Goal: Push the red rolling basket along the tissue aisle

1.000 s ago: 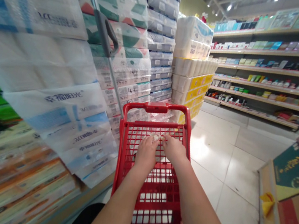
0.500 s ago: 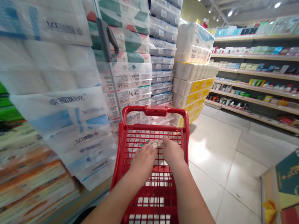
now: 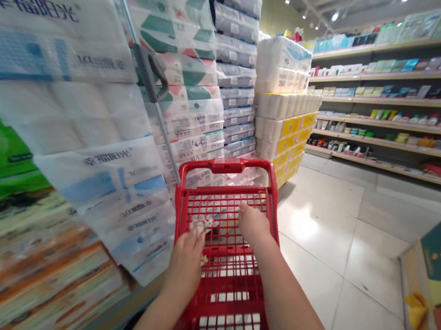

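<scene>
Pulling back toward 6 o'clock since earlier, left hand (image 3: 185, 261) is parting from right hand (image 3: 253, 226). Tissue packs (image 3: 82, 123) are crowding red cart (image 3: 231, 166) at 9 o'clock, risking a snag. Right grip is lying spread on mesh; left grip is pinching crumpled scrap (image 3: 202, 224) above it, which could drop through.

Both forearms are bare from the picture's lower edge up to the wrists. The left hand (image 3: 186, 256) and right hand (image 3: 253, 226) are bare as well, with short, rounded fingers (image 3: 197, 230). A patch of black cloth (image 3: 123, 323) shows beneath the left forearm.
</scene>
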`<state>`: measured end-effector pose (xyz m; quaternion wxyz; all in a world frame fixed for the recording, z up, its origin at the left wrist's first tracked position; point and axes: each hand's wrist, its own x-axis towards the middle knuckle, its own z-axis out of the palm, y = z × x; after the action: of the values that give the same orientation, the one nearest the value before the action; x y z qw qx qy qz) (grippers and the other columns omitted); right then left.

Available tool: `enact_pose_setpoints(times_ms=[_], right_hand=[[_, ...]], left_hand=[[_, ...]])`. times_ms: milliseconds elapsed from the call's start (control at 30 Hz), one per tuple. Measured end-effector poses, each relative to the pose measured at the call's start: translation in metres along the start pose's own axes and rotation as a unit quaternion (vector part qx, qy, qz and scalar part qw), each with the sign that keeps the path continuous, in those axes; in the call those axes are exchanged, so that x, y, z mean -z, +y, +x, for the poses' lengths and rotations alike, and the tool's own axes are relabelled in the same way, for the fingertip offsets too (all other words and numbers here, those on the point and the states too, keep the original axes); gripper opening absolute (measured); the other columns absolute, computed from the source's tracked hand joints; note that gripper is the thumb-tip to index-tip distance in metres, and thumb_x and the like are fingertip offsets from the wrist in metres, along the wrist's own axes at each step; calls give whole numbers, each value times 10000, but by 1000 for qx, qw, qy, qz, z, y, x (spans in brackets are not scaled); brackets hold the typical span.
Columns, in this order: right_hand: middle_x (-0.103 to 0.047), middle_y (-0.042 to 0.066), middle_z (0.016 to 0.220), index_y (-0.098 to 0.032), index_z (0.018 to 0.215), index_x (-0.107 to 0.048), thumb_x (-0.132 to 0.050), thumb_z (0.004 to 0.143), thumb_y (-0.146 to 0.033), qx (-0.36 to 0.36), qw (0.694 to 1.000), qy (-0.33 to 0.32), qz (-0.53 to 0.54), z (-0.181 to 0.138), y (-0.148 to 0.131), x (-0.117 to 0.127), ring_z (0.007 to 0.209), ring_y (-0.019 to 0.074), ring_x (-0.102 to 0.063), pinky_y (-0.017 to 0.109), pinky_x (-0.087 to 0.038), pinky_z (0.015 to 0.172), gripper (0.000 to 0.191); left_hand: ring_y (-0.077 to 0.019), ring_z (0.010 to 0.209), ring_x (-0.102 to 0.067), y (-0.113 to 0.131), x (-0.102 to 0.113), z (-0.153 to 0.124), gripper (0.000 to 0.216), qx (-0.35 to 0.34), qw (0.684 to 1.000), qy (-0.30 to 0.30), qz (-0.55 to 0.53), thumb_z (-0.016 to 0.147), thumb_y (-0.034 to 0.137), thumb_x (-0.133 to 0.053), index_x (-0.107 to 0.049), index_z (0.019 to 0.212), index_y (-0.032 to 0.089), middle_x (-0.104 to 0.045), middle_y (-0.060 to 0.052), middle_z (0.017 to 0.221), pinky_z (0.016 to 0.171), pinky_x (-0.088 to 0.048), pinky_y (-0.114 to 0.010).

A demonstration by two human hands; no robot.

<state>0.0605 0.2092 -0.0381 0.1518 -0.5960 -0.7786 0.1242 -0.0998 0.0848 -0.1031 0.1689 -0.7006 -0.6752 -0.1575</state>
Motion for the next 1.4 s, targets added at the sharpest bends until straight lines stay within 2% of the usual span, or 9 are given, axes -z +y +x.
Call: enact_pose_setpoints(times_ms=[133,300,400,467,667,900,1167,1267,1400], right_hand=[[-701,105,1070,-268,1224,-579,-355,949,-273,3,1000,5,-5,1,1,-1,972,234,-664,316,-473,763,355],[-697,110,1079,-270,1254,-562,-348,959,-296,9,1000,8,-7,3,2,-2,969,231,-662,312,-470,761,365],[-699,108,1066,-270,1256,-560,-345,964,-302,8,1000,11,-7,5,1,-3,970,223,-661,303,-465,767,365],[-701,105,1054,-273,1248,-566,-341,964,-308,6,1000,10,-5,6,1,-3,964,220,-662,297,-463,764,364],[-699,104,1057,-276,1214,-586,-349,952,-313,8,1000,9,-1,9,3,-8,968,230,-658,309,-462,766,356],[-709,94,1020,-278,1196,-584,-354,949,-322,25,999,21,7,10,6,-8,935,233,-666,310,-463,745,340],[-701,101,1042,-280,1223,-577,-327,955,-324,10,1000,12,5,6,3,-6,953,241,-660,321,-464,753,368],[-698,108,1047,-271,1203,-587,-323,957,-322,5,1000,4,4,6,3,-6,965,240,-656,324,-462,769,365],[-703,102,1027,-271,1182,-597,-338,956,-337,9,1000,9,9,6,4,-5,962,242,-658,324,-462,767,350]], left_hand=[[-243,1307,-405,-1,1,2,641,-125,990,-43,-40,773,-43,-395,-498,1343,231,-464,-39,1448,1033,-436,-422],[-260,1213,-496,0,8,16,589,13,998,-53,-17,736,-41,-458,-545,1290,137,-442,-139,1448,1032,-426,-449],[-229,1272,-451,20,4,21,606,-121,986,-81,-82,781,-31,-414,-509,1334,198,-447,-87,1454,1085,-382,-438],[-234,1311,-411,26,2,26,556,-160,980,-86,-86,832,10,-393,-522,1317,249,-450,-47,1456,1095,-368,-466],[-255,1195,-493,-7,2,45,616,3,999,-44,32,715,-12,-507,-512,1316,122,-426,-129,1459,1046,-427,-425],[-233,1195,-478,0,-4,18,541,-90,994,-18,61,849,63,-356,-522,1326,257,-433,5,1474,960,-487,-390],[-247,1146,-489,-62,12,76,481,35,994,-3,104,820,43,-397,-564,1266,108,-433,-124,1448,1023,-421,-395],[-243,1100,-502,-56,13,78,479,29,993,-33,110,838,49,-385,-568,1274,124,-467,-117,1417,980,-449,-381],[-235,1044,-521,-29,15,46,534,24,990,-59,125,832,4,-336,-551,1303,136,-532,-123,1348,920,-483,-382]])
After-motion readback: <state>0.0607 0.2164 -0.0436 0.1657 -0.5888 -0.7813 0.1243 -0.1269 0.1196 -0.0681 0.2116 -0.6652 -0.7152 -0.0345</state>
